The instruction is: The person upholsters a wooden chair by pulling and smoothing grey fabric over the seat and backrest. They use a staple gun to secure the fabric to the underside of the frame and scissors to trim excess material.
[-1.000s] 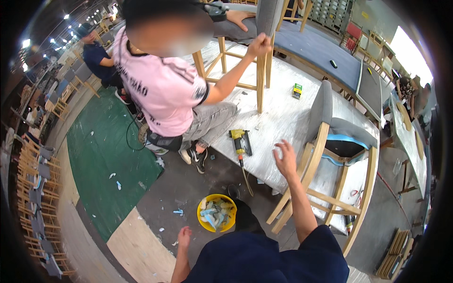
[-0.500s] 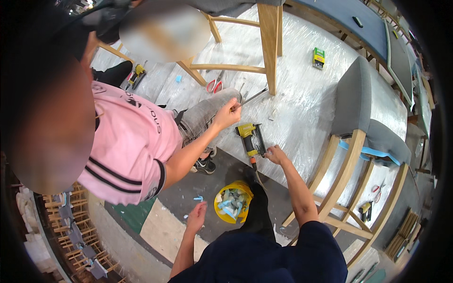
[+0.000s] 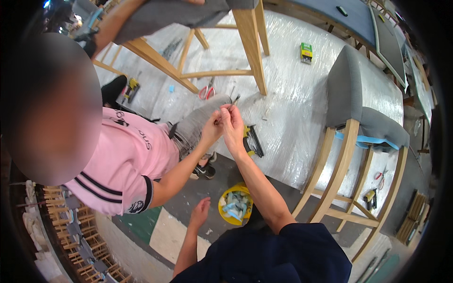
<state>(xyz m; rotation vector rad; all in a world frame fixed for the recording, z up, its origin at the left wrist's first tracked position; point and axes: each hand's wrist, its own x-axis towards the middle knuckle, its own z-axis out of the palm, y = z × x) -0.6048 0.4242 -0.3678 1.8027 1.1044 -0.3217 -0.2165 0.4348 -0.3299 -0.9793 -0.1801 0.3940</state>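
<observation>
My right hand [image 3: 232, 126] is closed on a thin dark rod-like tool [image 3: 237, 98], whose tip sticks out past the fingers. A co-worker's hand [image 3: 213, 126] meets mine at the same tool. Most of the tool is hidden by the fingers. My left hand [image 3: 200, 213] hangs low with nothing in it, fingers loosely bent, left of a yellow bucket [image 3: 222, 203] of foam and fabric scraps. Partly behind my right wrist, a yellow-and-black staple gun [image 3: 254, 141] lies on the plastic-wrapped surface.
A co-worker in a pink shirt [image 3: 118, 165] crouches at left beside a tilted wooden-legged chair [image 3: 252, 52]. Red-handled scissors [image 3: 206, 91] and a green-yellow box [image 3: 306, 53] lie on the plastic film. At right, an upholstered grey chair [image 3: 344, 89] lies tipped over.
My right hand has moved up and left from beside the staple gun to the tool in the co-worker's hand. The co-worker's hand has shifted slightly left and down. My left hand stays low.
</observation>
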